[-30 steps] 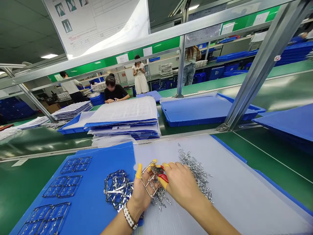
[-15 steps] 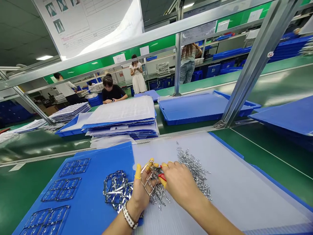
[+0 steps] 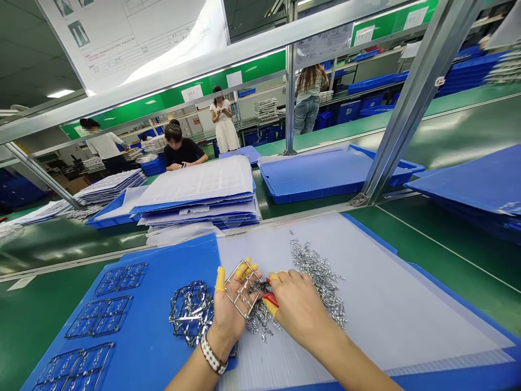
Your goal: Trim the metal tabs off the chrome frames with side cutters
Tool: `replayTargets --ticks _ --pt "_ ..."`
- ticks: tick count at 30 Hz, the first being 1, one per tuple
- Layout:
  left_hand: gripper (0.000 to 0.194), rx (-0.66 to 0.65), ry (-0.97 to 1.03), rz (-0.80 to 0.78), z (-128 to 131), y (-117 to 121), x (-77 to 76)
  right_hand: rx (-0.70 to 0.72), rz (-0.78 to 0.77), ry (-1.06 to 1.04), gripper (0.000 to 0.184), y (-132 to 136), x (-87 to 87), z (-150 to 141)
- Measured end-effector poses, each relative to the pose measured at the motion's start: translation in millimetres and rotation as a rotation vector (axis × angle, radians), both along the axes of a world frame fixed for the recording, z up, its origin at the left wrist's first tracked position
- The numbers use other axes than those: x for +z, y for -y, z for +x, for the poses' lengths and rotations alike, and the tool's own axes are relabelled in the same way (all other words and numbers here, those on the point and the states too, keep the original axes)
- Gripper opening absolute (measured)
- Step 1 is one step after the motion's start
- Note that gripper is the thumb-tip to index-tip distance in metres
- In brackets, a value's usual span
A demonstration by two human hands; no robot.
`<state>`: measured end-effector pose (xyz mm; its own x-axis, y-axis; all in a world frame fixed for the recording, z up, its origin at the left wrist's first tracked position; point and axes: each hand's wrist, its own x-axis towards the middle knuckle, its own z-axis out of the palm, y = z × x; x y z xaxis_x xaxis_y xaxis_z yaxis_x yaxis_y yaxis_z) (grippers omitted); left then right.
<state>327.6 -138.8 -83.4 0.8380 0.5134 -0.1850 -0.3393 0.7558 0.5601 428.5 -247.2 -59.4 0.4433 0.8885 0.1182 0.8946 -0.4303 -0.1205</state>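
My left hand [image 3: 230,307], with yellow finger covers, holds a small rectangular metal frame [image 3: 235,297] with a crossbar against its upturned palm and fingers. Red-handled pliers [image 3: 270,298] are gripped in my right hand [image 3: 301,307], which also wears yellow covers. Their jaws point left toward the frame's right side, and the tips are hard to make out. Short twisted chain pieces [image 3: 262,320] lie under and between my hands, and a bigger heap of chain pieces [image 3: 315,271] spreads behind my right hand. Left of my left hand lies a tangled pile of dark metal frames [image 3: 190,312].
Several frames with chains [image 3: 93,316] lie in a row on the blue sheet [image 3: 150,326]. A translucent white sheet [image 3: 391,315] covers the right side. Beyond stand stacked sheets [image 3: 195,187], a blue tray [image 3: 313,176] and a metal post [image 3: 419,103]. Co-workers [image 3: 183,149] are farther back.
The frame in my left hand has turned to face me more, and that hand has shifted slightly left. My right hand stays close by with the pliers. The whole view has shifted slightly.
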Motion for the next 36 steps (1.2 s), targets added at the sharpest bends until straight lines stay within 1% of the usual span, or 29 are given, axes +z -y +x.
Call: replayTargets --ticks 4,8,11,15,18,22,26,30,36 --pt "0.061 0.029 -0.042 0.048 -0.4 1.0 -4.1 0.01 0.013 0.02 0.017 -2.9 -3.4 -0.9" --pt "0.059 0.083 -0.098 0.085 0.2 2.9 -7.0 0.003 -0.015 0.04 0.016 -6.6 -3.5 -3.1" --pt "0.059 0.113 -0.121 0.086 0.3 3.2 -4.5 0.005 -0.048 0.043 0.011 -8.8 0.6 -4.0" --pt "0.057 0.138 -0.089 0.055 -0.9 0.1 1.1 -0.005 -0.05 0.05 0.011 -5.6 5.4 -6.1" --pt "0.057 0.161 -0.062 0.026 -1.7 -2.4 3.2 0.005 -0.023 0.038 0.015 -0.5 5.9 -11.5" --pt "0.056 0.184 -0.067 0.009 -1.3 -2.2 5.0 0.045 -0.007 -0.01 0.024 0.8 5.6 -20.8" --pt "0.054 0.205 -0.093 0.034 -0.1 0.5 6.1 0.06 -0.014 -0.053 0.021 -4.2 6.4 -24.8" --pt "0.052 0.22 -0.1 0.06 0.6 2.2 4.8 0.067 -0.011 -0.058 0.019 -7.8 3.7 -25.1" --pt "0.054 0.245 -0.117 0.107 1.4 3.7 0.1 0.06 -0.012 -0.031 0.023 -10.0 -3.8 -25.8"
